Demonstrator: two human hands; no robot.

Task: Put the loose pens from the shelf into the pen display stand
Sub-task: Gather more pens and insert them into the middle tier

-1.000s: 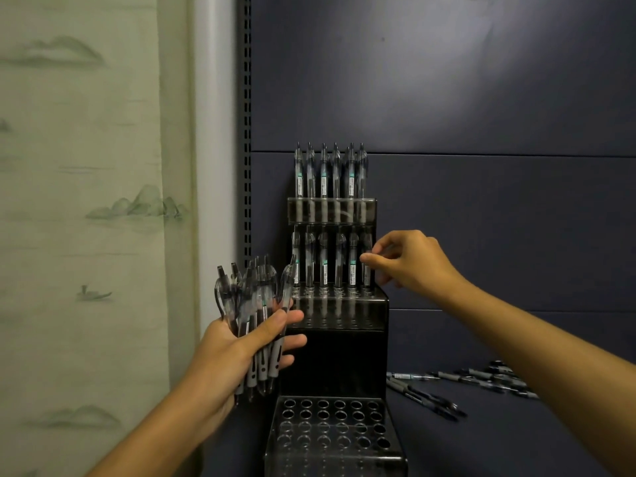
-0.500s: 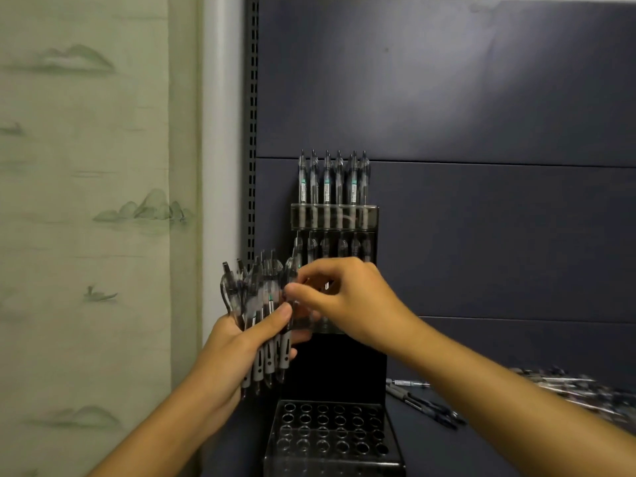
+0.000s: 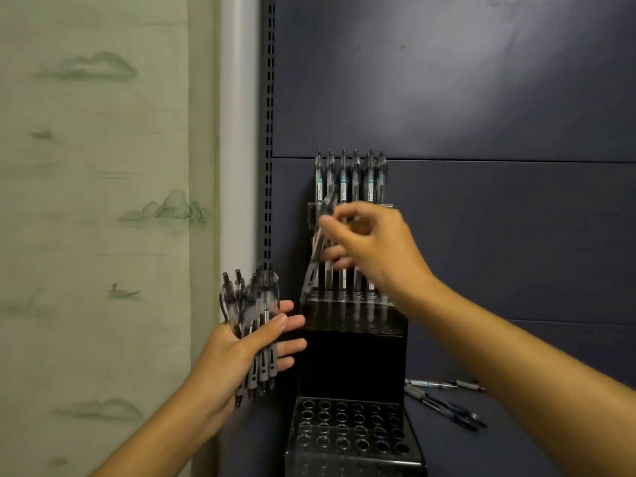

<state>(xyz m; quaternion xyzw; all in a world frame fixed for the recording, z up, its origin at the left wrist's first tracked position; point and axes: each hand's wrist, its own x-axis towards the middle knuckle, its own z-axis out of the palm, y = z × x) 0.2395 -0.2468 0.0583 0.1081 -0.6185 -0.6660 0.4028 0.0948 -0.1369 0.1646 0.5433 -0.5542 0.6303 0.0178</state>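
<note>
- My right hand, mid-frame, pinches one clear grey-gripped pen, tilted over the black tiered pen display stand.
- My left hand, lower left, grips a bundle of similar pens.
- Loose pens lie on the dark shelf, lower right.

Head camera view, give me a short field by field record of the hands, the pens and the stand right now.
left hand: grips a bundle of clear-barrelled, grey-gripped pens, tips down
right hand: pinches a single tilted clear pen, tip near the middle tier's left edge
black tiered pen display stand: top tier holds a row of upright pens; middle tier partly filled; bottom tier holes vacant
loose dark pens on shelf: lying right of the stand
</note>
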